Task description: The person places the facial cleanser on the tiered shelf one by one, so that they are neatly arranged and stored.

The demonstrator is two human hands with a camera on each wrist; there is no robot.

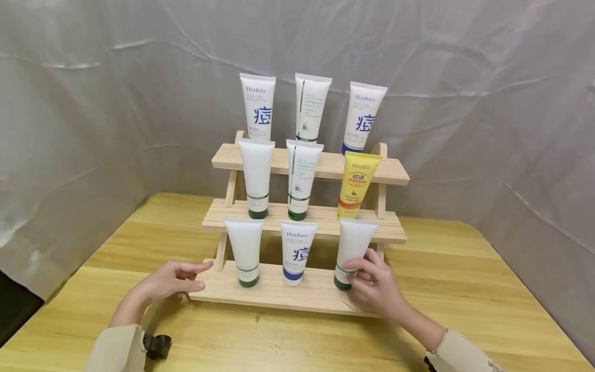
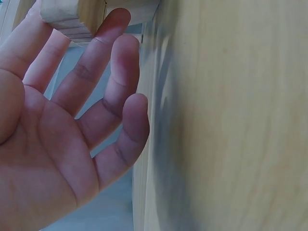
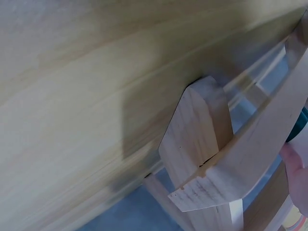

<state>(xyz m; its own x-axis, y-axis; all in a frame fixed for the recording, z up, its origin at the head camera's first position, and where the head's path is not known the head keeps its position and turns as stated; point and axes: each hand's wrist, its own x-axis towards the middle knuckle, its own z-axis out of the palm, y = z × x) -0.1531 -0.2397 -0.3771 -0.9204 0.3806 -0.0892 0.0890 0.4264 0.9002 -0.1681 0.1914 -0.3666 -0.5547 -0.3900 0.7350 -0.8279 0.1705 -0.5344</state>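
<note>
A three-tier wooden display stand (image 1: 274, 294) carries several squeeze tubes in rows. My right hand (image 1: 378, 284) pinches the lower part of a white tube (image 1: 355, 240) with a green cap, standing cap-down at the right of the bottom tier. In the right wrist view only a bit of the right hand (image 3: 297, 180) shows, beside the green cap (image 3: 299, 124). My left hand (image 1: 169, 279) holds the left end of the bottom board, thumb and fingers around it. The left wrist view shows this hand (image 2: 62, 139) palm-on, its fingers at the board end (image 2: 72, 19).
On the bottom tier stand another white tube (image 1: 246, 245) and a blue-capped tube (image 1: 297, 253). The middle tier bears two green-capped tubes and a yellow tube (image 1: 358, 181). Three more tubes stand on top. The stand rests on a wooden table (image 1: 260, 341), with grey cloth (image 1: 441, 67) behind.
</note>
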